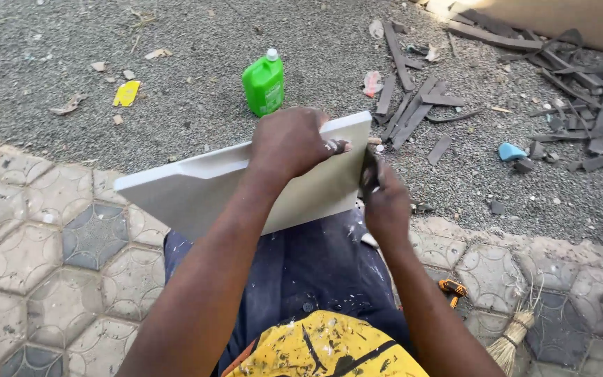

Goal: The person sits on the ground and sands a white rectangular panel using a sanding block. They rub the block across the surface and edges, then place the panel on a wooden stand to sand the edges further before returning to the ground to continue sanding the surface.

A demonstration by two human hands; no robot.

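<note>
A white rectangular tile [197, 188] rests tilted on my lap, its long edge running from lower left to upper right. My left hand [294, 143] grips over its top edge near the right end. At the tile's right short edge, my right hand [385, 202] is closed around a small dark tool [369, 166]. The tool's tip touches the tile edge; its shape is mostly hidden by my fingers.
A green plastic bottle [264, 84] stands on the gravel beyond the tile. Dark cut strips [413, 112] lie scattered at upper right, with a blue piece [511, 151]. A small broom [514, 335] and an orange-handled tool [453, 287] lie on the hexagonal pavers at right.
</note>
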